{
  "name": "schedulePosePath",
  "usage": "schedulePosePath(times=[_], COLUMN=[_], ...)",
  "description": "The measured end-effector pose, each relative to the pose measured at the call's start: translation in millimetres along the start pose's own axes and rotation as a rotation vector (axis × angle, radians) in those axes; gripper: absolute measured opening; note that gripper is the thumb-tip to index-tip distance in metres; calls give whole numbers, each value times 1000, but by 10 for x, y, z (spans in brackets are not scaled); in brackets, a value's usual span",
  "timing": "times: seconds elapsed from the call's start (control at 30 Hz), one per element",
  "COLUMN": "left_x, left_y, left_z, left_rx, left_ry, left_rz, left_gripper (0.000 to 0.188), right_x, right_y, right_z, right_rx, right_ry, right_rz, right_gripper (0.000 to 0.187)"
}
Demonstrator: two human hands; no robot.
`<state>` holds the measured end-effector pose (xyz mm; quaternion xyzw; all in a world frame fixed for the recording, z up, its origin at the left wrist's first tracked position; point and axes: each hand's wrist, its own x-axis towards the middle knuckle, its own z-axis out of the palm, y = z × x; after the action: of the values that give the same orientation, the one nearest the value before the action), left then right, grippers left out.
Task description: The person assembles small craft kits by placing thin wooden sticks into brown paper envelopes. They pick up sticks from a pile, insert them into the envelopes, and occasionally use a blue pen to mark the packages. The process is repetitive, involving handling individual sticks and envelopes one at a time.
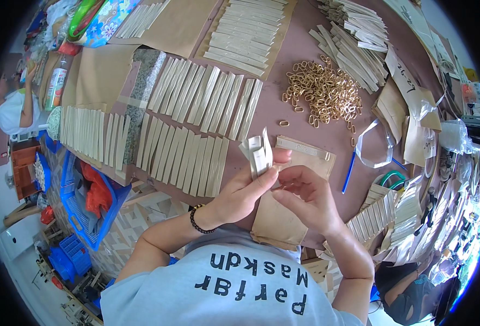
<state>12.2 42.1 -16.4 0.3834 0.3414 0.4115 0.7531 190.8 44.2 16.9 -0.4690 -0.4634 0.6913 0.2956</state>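
My left hand [241, 196] is closed around a small bundle of folded pale strips [258, 155], which stands up past the thumb and fingers. Close beside it on the right, my right hand [311, 200] has its fingers curled toward the thumb. Whatever lies between those fingertips, if anything, is too small to make out. Under the hands, a brown paper sheet [279, 220] hangs at the table's near edge. Beyond them lies a heap of gold oval metal rings [324, 92], with a single ring [284, 123] apart from it.
Rows of pale strips [188, 157] cover the table's left side. More strips [354, 51] are piled at the far right. A blue pen [348, 175] lies near a clear tape loop [371, 144]. Below the left edge stands a blue basket [82, 217]. Other people [18, 111] are at left and lower right.
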Motion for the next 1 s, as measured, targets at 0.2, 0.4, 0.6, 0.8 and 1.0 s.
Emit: schedulePosePath(times=[0.2,0.4,0.6,0.8,1.0], left_x=[-81,-136,-240,-330,-280], left_y=[124,290,322,303,354], left_z=[-24,-59,-135,-340,-296], left_rx=[223,714,603,-97,206], left_ry=[-91,-135,-36,150,-35], left_rz=[-65,-34,-35,-149,-190], left_gripper=[36,28,20,19,25], right_x=[-30,-143,-155,-172,-23], right_y=[35,-39,-56,-144,-32], right_z=[-84,-222,-516,-778,-747], right_rx=[-67,-394,-463,-376,-89], right_ry=[-21,12,56,270,94], right_rz=[72,-39,-70,-23,135], right_gripper=[18,12,13,12,8])
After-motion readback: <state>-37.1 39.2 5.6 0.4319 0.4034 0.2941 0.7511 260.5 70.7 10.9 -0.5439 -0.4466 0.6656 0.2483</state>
